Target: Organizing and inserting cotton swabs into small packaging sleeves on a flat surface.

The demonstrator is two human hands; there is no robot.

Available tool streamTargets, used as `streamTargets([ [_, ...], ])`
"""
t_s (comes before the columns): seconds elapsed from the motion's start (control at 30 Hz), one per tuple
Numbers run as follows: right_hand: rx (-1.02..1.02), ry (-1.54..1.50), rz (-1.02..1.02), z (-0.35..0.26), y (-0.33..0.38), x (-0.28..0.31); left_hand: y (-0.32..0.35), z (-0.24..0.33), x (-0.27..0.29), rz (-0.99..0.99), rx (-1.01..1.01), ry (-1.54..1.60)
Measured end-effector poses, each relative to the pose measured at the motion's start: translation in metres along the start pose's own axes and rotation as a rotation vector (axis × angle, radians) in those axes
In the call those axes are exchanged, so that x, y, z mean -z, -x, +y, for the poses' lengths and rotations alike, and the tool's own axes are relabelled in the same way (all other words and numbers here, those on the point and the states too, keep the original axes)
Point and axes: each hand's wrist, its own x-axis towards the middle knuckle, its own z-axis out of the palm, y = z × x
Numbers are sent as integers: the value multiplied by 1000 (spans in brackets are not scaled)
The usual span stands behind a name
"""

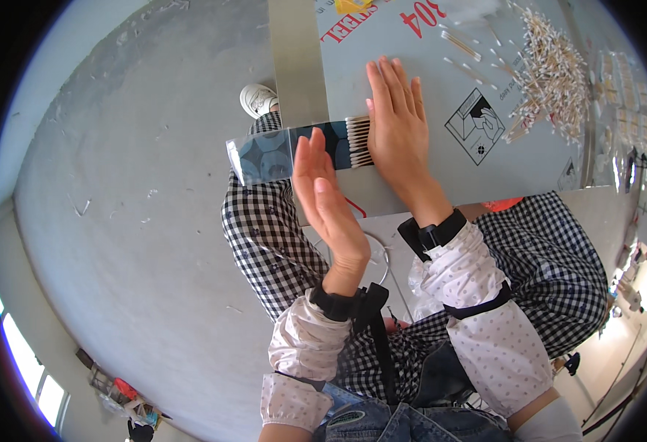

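Observation:
A flat row of cotton swabs [358, 142] lies side by side on the grey metal tabletop, at the mouth of a clear plastic pouch with a dark blue pattern [263, 156]. My right hand [399, 136] is laid flat with fingers stretched out, its edge against the right end of the swabs. Over the pouch, left of the row, my left hand [328, 195] stands on edge with straight fingers and the thumb toward me. Whether it touches the pouch I cannot tell. Part of the pouch is hidden behind it, and its left end sticks out past the table's edge.
A big heap of loose cotton swabs [551, 77] covers the table's far right, with a few strays [461, 46] beside it. Several clear packs [625, 96] lie beyond the heap. Something yellow [353, 6] sits at the far edge. My knees in checked cloth [261, 228] are below the table.

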Motion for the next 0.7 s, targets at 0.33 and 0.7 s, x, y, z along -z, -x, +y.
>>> streamTargets([
  [0.33, 26, -38, 14, 1, 0, -1, 5, -11, -23, -66, -73, 14],
  [0.7, 54, -63, -8, -4, -2, 1, -4, -9, -23, -45, -19, 93],
])
